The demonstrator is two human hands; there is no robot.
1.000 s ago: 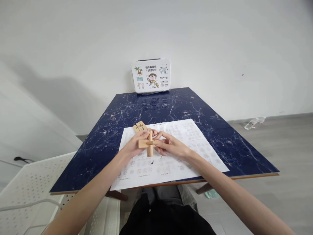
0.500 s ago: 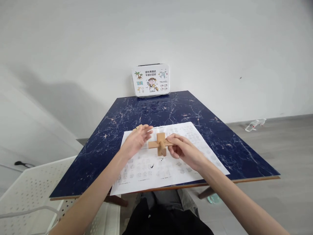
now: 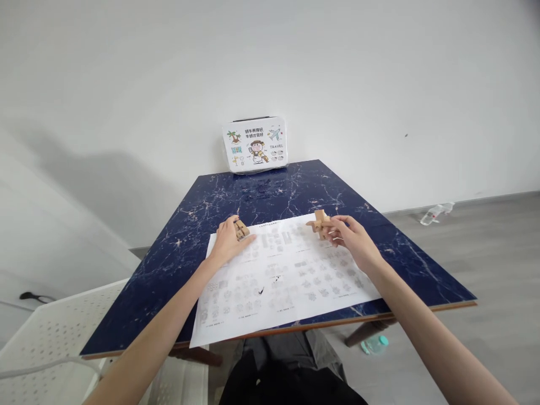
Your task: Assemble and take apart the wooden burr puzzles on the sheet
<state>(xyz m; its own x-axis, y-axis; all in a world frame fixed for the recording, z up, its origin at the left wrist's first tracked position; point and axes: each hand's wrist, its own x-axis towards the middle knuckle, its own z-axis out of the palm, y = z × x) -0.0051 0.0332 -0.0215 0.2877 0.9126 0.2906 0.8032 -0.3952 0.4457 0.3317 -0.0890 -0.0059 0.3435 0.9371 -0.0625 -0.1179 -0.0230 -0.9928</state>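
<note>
My left hand [image 3: 228,243] is at the back left of the paper, its fingers curved round a small cluster of notched wooden puzzle pieces [image 3: 241,231]. Its thumb stretches along the near side of them. At the back right of the paper, my right hand [image 3: 352,236] grips a cross-shaped wooden puzzle assembly [image 3: 319,225] by its right arm, between thumb and fingers. Beneath both hands lies the large white printed sheet [image 3: 270,315], with rows of small faint diagrams and a few dark marks.
The sheet covers the near part of a dark blue marble-patterned table [image 3: 253,197]. Against the wall stands a white cartoon case [image 3: 256,145]. A white perforated stand [image 3: 54,315] is at the left. Clear plastic bottles lie on the floor, one [image 3: 373,345] under the table's right side.
My right hand has carried the wooden cross from the sheet's middle to its back right. My left hand has closed round the wooden pieces at the back left. The view has shifted slightly.
</note>
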